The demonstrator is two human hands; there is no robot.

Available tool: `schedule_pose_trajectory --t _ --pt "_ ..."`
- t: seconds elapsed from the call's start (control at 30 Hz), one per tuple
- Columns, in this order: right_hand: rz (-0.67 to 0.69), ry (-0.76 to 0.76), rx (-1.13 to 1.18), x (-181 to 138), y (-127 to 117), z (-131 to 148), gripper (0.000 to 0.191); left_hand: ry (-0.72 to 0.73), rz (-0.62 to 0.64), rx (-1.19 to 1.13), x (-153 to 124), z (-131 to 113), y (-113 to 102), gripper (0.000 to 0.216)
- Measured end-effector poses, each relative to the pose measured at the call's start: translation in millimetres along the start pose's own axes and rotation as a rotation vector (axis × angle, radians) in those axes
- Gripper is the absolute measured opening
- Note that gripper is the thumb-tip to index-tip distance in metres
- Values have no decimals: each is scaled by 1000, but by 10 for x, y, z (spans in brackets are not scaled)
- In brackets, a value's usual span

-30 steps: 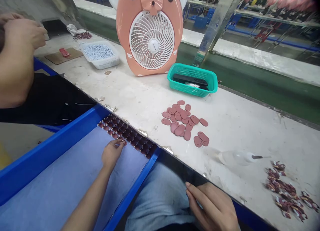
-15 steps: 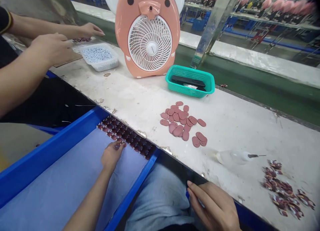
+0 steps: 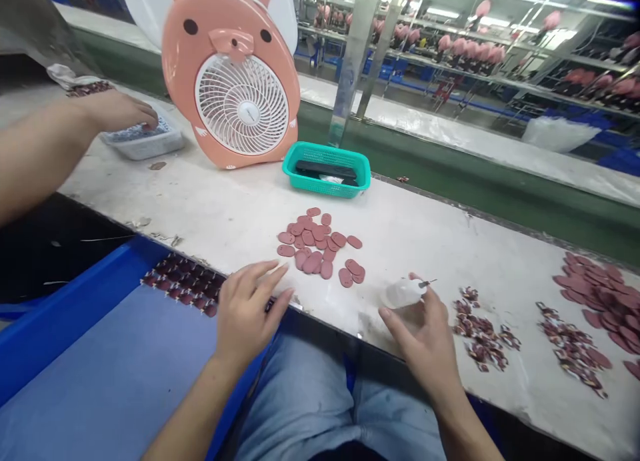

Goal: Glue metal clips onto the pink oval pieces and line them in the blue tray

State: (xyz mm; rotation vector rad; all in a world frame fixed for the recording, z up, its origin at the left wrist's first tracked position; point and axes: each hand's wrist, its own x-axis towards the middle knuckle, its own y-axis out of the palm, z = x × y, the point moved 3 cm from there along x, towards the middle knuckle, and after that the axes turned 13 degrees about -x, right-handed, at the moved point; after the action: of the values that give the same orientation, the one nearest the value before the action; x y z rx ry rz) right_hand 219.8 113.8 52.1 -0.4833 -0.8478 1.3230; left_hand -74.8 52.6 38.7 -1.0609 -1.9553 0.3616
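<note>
- Left hand (image 3: 247, 314) has just come up out of the blue tray (image 3: 120, 361) and over the table edge, at 8 o'clock from the pile of dusky-red ovals (image 3: 315, 241); its fingers are spread, nothing visible between them
- Right hand (image 3: 427, 344) has moved from above the lap to the clear bottle (image 3: 401, 294), at 4 o'clock from that pile, thumb on the near side and fingers beyond; I cannot tell whether it grips
- The two hands are well apart
- Rows of dark-red pieces (image 3: 183, 284) lie in the tray, at 9 o'clock from the left hand and partly hidden by it
- Judging by this, the work has turned from the tray to the bottle and loose pieces
- Small twisted pieces (image 3: 480, 334) lie at 3 to 4 o'clock from the bottle
- The green basket (image 3: 326, 187) sits at 12 o'clock from the ovals, the animal-faced fan (image 3: 247, 108) at 11
- At 10 o'clock, a co-worker's hand (image 3: 120, 111) is over a white basket (image 3: 155, 148)
</note>
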Motion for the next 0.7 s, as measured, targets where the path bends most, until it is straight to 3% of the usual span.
schedule_pose_trajectory --t 0.03,0.13,0.23,0.47,0.6,0.7 --pt "30 -7 -1 30 7 26 60 83 124 20 126 -141 102 35" --pt "55 -36 62 65 -8 72 39 152 242 61 390 -360 267 27" --pt "55 -54 145 30 -40 83 37 139 219 73 458 -383 294 16" --pt "71 -106 293 -79 -63 104 36 130 246 149 385 -408 225 21" --pt "75 -98 317 -113 -78 88 34 120 102 192 249 -487 146 18" --pt "86 -91 332 -143 -100 52 34 194 164 119 65 -461 147 25"
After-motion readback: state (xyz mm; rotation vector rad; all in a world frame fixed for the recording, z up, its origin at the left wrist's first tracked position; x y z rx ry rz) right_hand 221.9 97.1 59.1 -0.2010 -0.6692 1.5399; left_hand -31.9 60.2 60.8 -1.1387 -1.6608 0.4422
